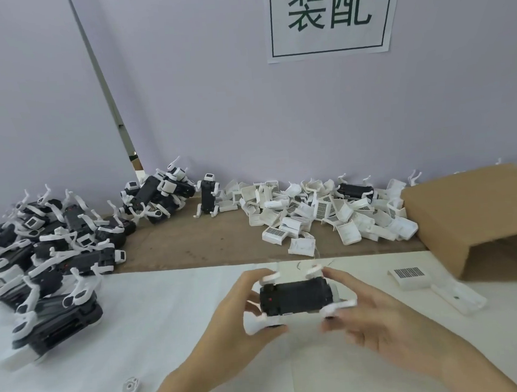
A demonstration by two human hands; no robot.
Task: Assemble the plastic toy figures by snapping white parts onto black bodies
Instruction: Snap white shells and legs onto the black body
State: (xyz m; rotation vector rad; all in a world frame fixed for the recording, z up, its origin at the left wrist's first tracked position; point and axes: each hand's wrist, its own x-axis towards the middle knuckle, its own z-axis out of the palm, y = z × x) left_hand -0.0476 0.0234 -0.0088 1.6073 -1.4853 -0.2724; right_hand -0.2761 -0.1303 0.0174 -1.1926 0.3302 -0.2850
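At lower centre, above the desk [173, 310], left hand [244, 308] and right hand [369, 317] pinch the black body [294, 298] by its ends. Uneven pressure could probably bend a white limb [337, 306] or leave it unsnapped.

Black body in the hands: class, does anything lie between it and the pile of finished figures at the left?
Nothing visible does. Both hands hold the black body; only bare white table lies before the pile.

Both bare forearms reach forward from the lower edge, wrists angled inward toward each other. The left hand [244, 308] has curled fingers and thumb gripping from the left; the right hand [374, 313] pinches opposite, fingers blurred.
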